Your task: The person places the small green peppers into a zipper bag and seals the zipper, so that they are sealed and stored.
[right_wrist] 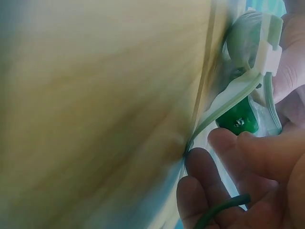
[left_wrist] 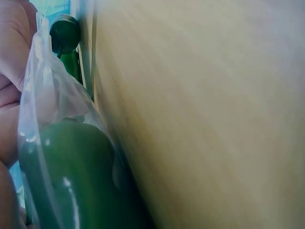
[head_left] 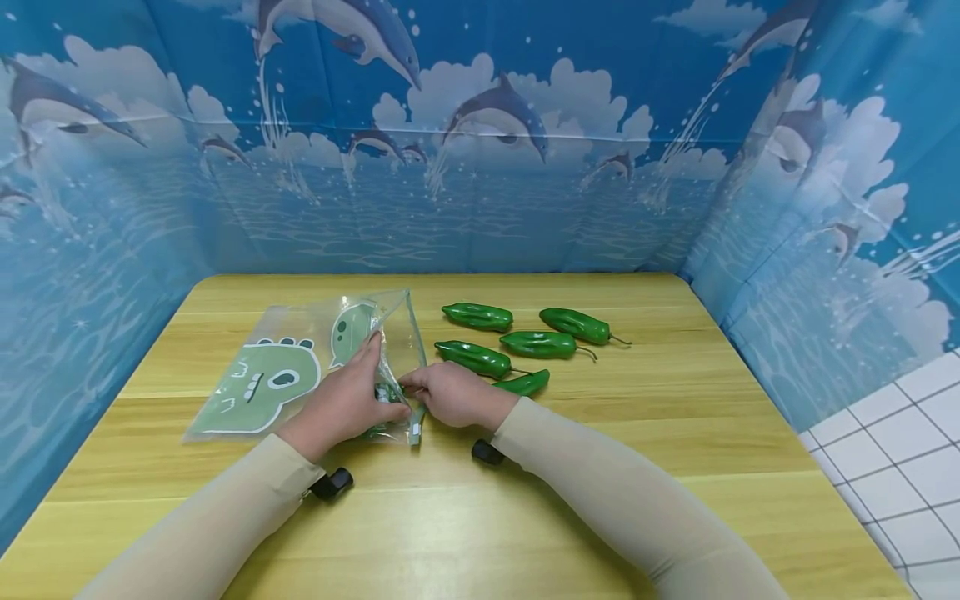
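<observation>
A clear zip bag (head_left: 408,317) with green cartoon prints lies on the table, its mouth towards the right. My left hand (head_left: 341,400) grips it near the mouth, thumb low and fingers higher. Green peppers show through the plastic; one pepper (left_wrist: 71,171) bulges close to the left wrist camera. Another pepper (right_wrist: 238,117) has its end at the mouth, beside the white slider (right_wrist: 268,58). My right hand (head_left: 453,393) is at the bag's rim with fingers curled, thumb and index tips together there, right by that pepper. A curved green stem (right_wrist: 224,210) crosses in front of its lower fingers.
Several loose green peppers (head_left: 476,317) lie on the wooden table (head_left: 637,483), beyond and to the right of the right hand; one pepper (head_left: 528,383) is close behind its wrist. A dolphin-print curtain (head_left: 480,200) surrounds the back and sides. White tiles (head_left: 885,433) show at the right.
</observation>
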The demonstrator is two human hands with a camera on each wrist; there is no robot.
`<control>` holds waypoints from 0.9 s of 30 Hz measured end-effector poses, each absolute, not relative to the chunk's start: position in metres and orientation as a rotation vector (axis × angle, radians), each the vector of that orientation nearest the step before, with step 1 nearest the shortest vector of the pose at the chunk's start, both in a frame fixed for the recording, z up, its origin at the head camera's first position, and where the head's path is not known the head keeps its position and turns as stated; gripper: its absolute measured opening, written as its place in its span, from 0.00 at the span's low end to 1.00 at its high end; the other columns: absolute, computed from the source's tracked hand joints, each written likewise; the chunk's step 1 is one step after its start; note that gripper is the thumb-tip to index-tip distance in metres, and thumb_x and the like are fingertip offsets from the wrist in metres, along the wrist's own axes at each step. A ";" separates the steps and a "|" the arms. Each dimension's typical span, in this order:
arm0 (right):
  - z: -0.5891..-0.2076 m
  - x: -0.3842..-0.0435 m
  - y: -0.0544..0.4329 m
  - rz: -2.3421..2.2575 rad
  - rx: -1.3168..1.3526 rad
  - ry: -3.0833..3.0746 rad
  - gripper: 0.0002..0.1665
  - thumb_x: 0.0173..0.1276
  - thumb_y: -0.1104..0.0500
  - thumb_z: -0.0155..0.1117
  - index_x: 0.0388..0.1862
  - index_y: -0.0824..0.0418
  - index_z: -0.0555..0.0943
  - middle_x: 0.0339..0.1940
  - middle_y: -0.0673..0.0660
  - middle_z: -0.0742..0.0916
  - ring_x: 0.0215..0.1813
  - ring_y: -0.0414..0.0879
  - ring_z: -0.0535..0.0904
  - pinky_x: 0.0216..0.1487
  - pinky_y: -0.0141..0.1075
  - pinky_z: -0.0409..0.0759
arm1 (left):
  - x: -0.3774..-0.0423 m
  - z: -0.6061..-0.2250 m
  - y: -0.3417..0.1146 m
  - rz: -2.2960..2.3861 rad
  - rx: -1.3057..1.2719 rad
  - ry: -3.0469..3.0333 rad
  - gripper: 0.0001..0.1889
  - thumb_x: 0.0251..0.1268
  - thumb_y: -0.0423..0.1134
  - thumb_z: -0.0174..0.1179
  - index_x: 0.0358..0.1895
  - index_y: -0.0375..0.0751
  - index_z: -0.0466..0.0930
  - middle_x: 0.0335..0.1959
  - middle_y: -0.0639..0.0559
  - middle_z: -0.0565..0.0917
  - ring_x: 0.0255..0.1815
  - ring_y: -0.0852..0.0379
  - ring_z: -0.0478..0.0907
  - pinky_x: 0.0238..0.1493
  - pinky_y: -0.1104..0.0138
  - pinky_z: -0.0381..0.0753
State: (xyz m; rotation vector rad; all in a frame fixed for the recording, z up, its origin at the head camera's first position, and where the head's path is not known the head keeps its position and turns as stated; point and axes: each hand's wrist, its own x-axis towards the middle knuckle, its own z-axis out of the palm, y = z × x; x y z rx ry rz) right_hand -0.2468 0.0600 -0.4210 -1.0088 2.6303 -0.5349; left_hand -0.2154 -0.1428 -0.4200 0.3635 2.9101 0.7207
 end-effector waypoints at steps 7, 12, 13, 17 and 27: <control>-0.419 -0.246 0.066 -0.608 -0.960 2.633 0.22 0.84 0.60 0.55 0.73 0.58 0.79 0.64 0.53 0.89 0.67 0.47 0.84 0.68 0.43 0.82 | -0.215 -0.420 -0.143 0.706 0.371 2.909 0.70 0.57 0.62 0.76 0.87 0.34 0.35 0.89 0.38 0.42 0.81 0.30 0.61 0.74 0.41 0.73; -0.415 -0.248 0.077 -0.701 -0.882 2.650 0.23 0.84 0.58 0.56 0.74 0.56 0.78 0.69 0.53 0.86 0.65 0.47 0.85 0.65 0.43 0.83 | -0.215 -0.420 -0.143 0.684 0.368 2.906 0.69 0.58 0.63 0.76 0.86 0.34 0.35 0.88 0.37 0.42 0.81 0.30 0.61 0.74 0.41 0.72; -0.413 -0.248 0.079 -0.721 -0.867 2.650 0.24 0.84 0.58 0.56 0.75 0.56 0.78 0.70 0.53 0.85 0.65 0.47 0.84 0.65 0.44 0.83 | -0.216 -0.420 -0.143 0.679 0.366 2.905 0.69 0.58 0.63 0.76 0.86 0.34 0.35 0.88 0.37 0.42 0.81 0.29 0.61 0.74 0.41 0.72; -0.409 -0.251 0.094 -0.773 -0.817 2.659 0.25 0.84 0.54 0.57 0.77 0.53 0.76 0.73 0.52 0.83 0.69 0.49 0.82 0.66 0.47 0.82 | -0.215 -0.420 -0.143 0.673 0.352 2.902 0.70 0.57 0.63 0.76 0.87 0.35 0.34 0.89 0.37 0.42 0.81 0.29 0.61 0.74 0.40 0.72; -0.400 -0.261 0.140 -0.827 -0.754 2.633 0.30 0.80 0.50 0.64 0.78 0.49 0.74 0.77 0.52 0.79 0.75 0.51 0.77 0.71 0.52 0.79 | -0.214 -0.420 -0.142 0.669 0.347 2.893 0.70 0.57 0.64 0.76 0.87 0.36 0.33 0.89 0.41 0.39 0.81 0.29 0.61 0.74 0.41 0.72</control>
